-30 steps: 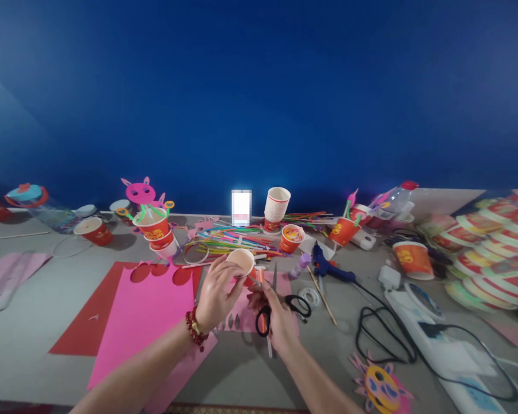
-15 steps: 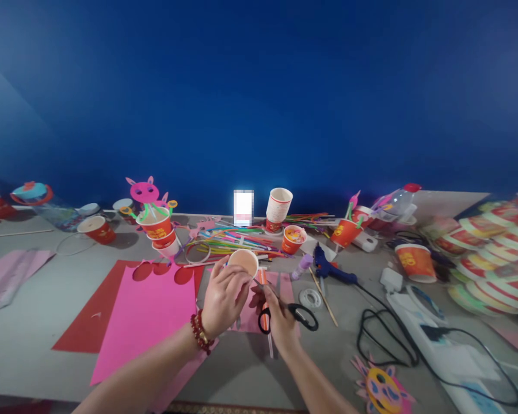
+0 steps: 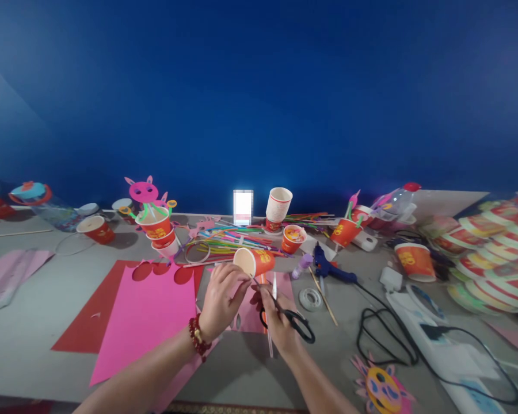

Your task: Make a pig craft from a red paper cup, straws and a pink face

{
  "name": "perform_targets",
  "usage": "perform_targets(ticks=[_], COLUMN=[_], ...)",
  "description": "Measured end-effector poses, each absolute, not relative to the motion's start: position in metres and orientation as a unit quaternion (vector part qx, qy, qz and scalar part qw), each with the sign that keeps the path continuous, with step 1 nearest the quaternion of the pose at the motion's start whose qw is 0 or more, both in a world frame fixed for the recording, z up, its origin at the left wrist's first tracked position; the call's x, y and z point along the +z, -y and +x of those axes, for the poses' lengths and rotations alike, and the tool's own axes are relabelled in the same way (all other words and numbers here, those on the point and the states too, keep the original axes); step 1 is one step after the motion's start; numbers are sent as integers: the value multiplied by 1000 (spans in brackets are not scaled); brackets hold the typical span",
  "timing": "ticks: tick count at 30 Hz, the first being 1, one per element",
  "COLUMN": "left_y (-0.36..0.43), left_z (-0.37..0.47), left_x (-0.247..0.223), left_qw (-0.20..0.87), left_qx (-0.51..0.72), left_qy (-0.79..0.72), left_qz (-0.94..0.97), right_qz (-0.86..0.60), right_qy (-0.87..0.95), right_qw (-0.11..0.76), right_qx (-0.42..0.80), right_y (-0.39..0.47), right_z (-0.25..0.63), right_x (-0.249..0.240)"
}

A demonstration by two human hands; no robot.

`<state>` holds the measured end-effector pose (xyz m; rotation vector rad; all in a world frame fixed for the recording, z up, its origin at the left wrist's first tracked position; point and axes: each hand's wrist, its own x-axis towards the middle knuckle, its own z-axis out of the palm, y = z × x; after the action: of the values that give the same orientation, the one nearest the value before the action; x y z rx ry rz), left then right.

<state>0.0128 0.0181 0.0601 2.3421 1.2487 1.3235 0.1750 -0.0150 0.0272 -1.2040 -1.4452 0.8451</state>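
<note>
Dim, cool light overall. You see the blue wall (image 3: 259,98) sink to deep navy at top centre and pale toward the left edge. Brightest patch: the pixelated white rectangle (image 3: 243,207), its glow haloing onto the wall. Soft shadow on the worktop (image 3: 26,339) between your forearms (image 3: 149,365). Glint along one blade of the scissors (image 3: 275,283). Wide-angle stretch at both sides; stacked cups (image 3: 498,261) far right look smeared. Fine detail soft; you cannot place the main source.
</note>
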Motion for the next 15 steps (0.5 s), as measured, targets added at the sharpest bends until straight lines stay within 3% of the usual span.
perform_targets(ticks=[7,12,15], left_y=[-18,-19,-19], left_z=[17,15,16], left_x=[51,54,53], left_qw=[248,468,508], left_qx=[478,504,506], left_qy=[-408,-396,-410], left_qz=[737,609,563], right_qz=[-479,-435,-425], right_qy=[674,740,756], right_qw=[497,485,484], right_qx=[264,166,116], right_y=[15,13,11], right_z=[177,176,176], right_x=[34,34,33])
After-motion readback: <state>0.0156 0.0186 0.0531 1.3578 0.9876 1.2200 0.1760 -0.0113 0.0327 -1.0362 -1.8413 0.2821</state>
